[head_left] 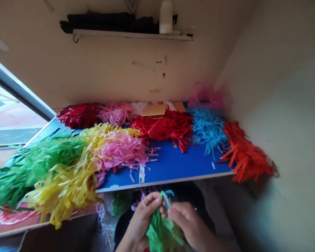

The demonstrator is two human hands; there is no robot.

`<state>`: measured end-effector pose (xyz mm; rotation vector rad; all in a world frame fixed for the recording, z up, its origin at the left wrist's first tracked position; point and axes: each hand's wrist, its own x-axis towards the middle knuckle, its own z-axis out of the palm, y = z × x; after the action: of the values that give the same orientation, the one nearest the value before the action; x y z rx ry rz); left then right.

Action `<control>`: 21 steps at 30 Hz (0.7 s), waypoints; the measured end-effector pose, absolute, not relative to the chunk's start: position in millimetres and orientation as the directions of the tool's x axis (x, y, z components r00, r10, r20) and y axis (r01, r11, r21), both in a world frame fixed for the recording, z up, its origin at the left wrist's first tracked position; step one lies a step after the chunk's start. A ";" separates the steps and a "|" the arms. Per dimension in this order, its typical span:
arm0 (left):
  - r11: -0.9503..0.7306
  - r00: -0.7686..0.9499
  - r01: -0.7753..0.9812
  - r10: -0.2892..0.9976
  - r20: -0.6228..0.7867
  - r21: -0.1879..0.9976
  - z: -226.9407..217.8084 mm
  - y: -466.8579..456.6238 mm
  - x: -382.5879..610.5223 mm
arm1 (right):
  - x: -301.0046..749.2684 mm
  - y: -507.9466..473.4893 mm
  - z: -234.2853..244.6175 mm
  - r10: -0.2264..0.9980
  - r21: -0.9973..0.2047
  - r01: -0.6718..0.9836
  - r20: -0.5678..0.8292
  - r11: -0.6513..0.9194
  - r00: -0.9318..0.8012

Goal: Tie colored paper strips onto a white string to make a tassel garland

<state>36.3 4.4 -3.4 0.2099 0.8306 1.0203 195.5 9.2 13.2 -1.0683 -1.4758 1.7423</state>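
Two bare hands work just below the front edge of the blue worktop [170, 164]. The left hand [141, 220] and right hand [186, 220] both close on a bundle of green paper strips [161, 232], the grip clenched at its narrow top. A small bluish twist [167, 201] shows there, too small to identify. The bundle sits low in view, in front of the person's dark clothing, its strips falling to the frame's lower edge.

Loose paper-strip heaps cover the worktop. A green heap [36, 164] and a yellow heap [65, 185] lie at left, overhanging the edge. A pink heap [120, 150] touches the yellow. Further back lie a dark red heap [77, 115], a pale pink heap [115, 113], a red heap [165, 127] and a blue heap [208, 131]. An orange heap [244, 157] sits at right against the wall. Brown cardboard [154, 110] lies at the back. Above, a white bottle [166, 16] stands on a wall shelf [131, 35].
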 end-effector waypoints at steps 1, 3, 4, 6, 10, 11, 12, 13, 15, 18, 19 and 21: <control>0.537 0.257 -0.667 0.816 -0.517 0.516 -2.4 4.1 36.6 | 194.9 8.9 10.7 0.843 -0.975 0.031 -0.207 -0.222 -0.497; 0.536 0.249 -0.668 0.815 -0.523 0.517 -0.7 3.1 37.4 | 193.6 8.9 6.5 0.830 -0.963 0.003 -0.233 -0.268 -0.508; 0.531 0.241 -0.667 0.817 -0.523 0.523 0.0 2.6 37.8 | 193.1 9.4 5.3 0.826 -0.959 -0.004 -0.240 -0.282 -0.510; 0.519 0.212 -0.641 0.828 -0.519 0.566 0.9 1.5 38.0 | 193.1 11.0 6.0 0.828 -0.961 0.003 -0.239 -0.276 -0.507; 0.289 0.007 -0.310 0.953 -0.302 0.906 0.7 -0.3 34.6 | 199.1 15.7 15.1 0.855 -0.978 0.186 -0.173 -0.092 -0.488; 0.195 -0.038 -0.171 0.978 -0.204 0.966 0.1 -1.2 33.8 | 200.6 16.5 16.7 0.859 -0.973 0.227 -0.159 -0.051 -0.486; 0.117 -0.066 -0.044 0.991 -0.120 0.992 -0.9 -2.4 33.6 | 201.2 17.1 16.9 0.865 -0.967 0.252 -0.154 -0.033 -0.477; 0.065 -0.088 0.056 0.994 -0.060 0.996 -2.2 -3.8 34.5 | 200.4 17.4 15.9 0.873 -0.965 0.262 -0.157 -0.035 -0.461; 0.005 -0.143 0.174 0.989 0.020 0.985 -5.2 -6.7 39.5 | 194.1 17.7 10.3 0.898 -0.963 0.265 -0.152 -0.041 -0.412; -0.092 -0.227 0.278 0.961 0.159 0.956 -9.5 -8.3 49.0 | 183.1 20.2 3.7 0.946 -0.975 0.220 -0.038 0.036 -0.323; -0.129 -0.216 0.316 0.955 0.204 0.940 -10.9 -7.3 49.8 | 185.0 22.3 5.7 0.959 -0.984 0.171 0.009 0.060 -0.284; -0.229 -0.082 0.398 0.956 0.283 0.889 -15.1 -1.9 45.3 | 207.1 27.5 20.6 0.987 -0.995 0.040 0.085 0.092 -0.137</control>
<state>45.3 -1.9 -15.1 1.6410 1.4727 1.3021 207.1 27.5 20.6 -1.1095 -1.3839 1.2183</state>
